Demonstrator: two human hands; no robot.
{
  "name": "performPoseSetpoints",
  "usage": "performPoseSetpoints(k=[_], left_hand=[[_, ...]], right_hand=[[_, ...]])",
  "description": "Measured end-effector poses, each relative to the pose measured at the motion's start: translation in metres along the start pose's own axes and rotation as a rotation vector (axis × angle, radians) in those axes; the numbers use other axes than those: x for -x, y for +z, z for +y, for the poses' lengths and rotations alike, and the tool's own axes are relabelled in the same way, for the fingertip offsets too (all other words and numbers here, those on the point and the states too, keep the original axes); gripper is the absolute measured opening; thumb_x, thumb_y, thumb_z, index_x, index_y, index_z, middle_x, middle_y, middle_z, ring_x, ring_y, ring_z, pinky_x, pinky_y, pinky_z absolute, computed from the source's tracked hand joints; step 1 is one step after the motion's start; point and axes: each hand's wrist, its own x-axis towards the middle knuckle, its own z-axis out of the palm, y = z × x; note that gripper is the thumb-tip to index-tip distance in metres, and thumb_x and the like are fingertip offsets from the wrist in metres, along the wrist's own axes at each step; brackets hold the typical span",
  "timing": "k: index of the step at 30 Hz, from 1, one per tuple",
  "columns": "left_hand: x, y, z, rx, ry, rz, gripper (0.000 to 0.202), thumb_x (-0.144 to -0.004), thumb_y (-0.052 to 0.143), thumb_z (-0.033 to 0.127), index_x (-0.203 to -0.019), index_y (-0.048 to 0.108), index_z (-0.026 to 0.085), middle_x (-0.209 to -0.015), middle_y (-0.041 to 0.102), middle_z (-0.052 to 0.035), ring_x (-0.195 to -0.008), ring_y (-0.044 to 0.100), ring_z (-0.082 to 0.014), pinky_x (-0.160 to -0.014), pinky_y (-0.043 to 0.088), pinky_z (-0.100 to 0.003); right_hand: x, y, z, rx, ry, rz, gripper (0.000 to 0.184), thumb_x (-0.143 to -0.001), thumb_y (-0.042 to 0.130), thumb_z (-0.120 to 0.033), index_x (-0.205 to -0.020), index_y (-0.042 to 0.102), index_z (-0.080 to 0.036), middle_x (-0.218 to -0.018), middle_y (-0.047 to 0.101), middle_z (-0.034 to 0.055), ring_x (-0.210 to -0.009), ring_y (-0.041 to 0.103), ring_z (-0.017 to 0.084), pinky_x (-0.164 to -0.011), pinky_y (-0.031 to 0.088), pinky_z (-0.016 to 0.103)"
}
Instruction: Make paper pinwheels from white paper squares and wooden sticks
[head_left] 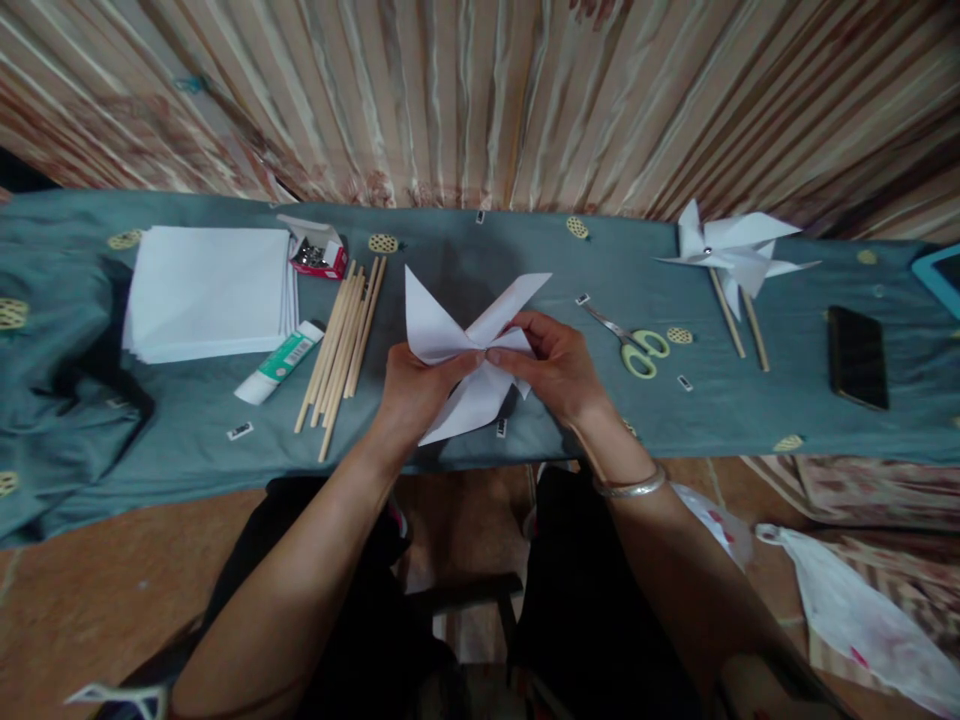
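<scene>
A white paper pinwheel (480, 405) is held between both hands over the front middle of the table. My left hand (420, 390) is closed on its left side, with the thumb pressed at the centre. From the right, my right hand (559, 365) grips it too, its thumb meeting the folded middle and its fingers behind a blade. The blades stand out up left, up right and below. Whatever lies under the thumbs at the centre is hidden. Nearest on the left are several wooden sticks (341, 345); on the right lie scissors (634, 348) with green handles.
At the left are a stack of white paper (214, 290), a glue tube (279, 362) and an open red box (319, 250) of small metal pins. Pinwheels (742, 245) on sticks and a black phone (857, 357) lie at the right. A pleated curtain (465, 110) hangs behind the cloth-covered table.
</scene>
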Motion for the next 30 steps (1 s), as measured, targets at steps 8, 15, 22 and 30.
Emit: performPoseSetpoints(k=[8, 15, 22, 30], left_hand=[[0.001, 0.003, 0.002, 0.031, -0.039, 0.033, 0.028, -0.051, 0.083, 0.021, -0.077, 0.076, 0.011, -0.08, 0.078, -0.0066, -0.077, 0.073, -0.0242, -0.069, 0.059, -0.032], [0.002, 0.0, -0.003, 0.068, -0.039, -0.002, 0.03, -0.052, 0.085, 0.024, -0.079, 0.076, 0.013, -0.081, 0.078, -0.0055, -0.075, 0.073, -0.0227, -0.071, 0.059, -0.031], [0.004, -0.001, -0.007, 0.068, -0.067, 0.008, 0.024, -0.051, 0.084, 0.022, -0.073, 0.075, 0.016, -0.076, 0.078, -0.0038, -0.072, 0.072, -0.0234, -0.069, 0.059, -0.033], [0.008, -0.002, -0.009, 0.055, -0.096, -0.046, 0.025, -0.054, 0.083, 0.021, -0.077, 0.076, 0.017, -0.078, 0.077, -0.0031, -0.075, 0.071, -0.0224, -0.073, 0.057, -0.033]], right_hand=[[0.0, -0.002, -0.002, 0.011, 0.007, -0.021, 0.037, -0.06, 0.086, -0.038, -0.087, 0.066, -0.022, -0.083, 0.073, -0.0015, -0.075, 0.066, 0.016, -0.071, 0.054, 0.032], [0.001, 0.001, -0.003, -0.02, 0.036, -0.003, 0.036, -0.057, 0.088, -0.034, -0.084, 0.067, -0.021, -0.078, 0.072, -0.0024, -0.066, 0.063, 0.013, -0.065, 0.052, 0.028], [0.003, 0.004, 0.0, 0.029, 0.008, 0.029, 0.034, -0.059, 0.086, -0.031, -0.086, 0.068, -0.02, -0.079, 0.072, -0.0018, -0.069, 0.064, 0.015, -0.064, 0.051, 0.028], [0.006, 0.002, 0.007, 0.129, 0.002, 0.031, 0.032, -0.066, 0.08, -0.035, -0.091, 0.067, -0.02, -0.087, 0.074, 0.0016, -0.078, 0.067, 0.019, -0.07, 0.053, 0.032]])
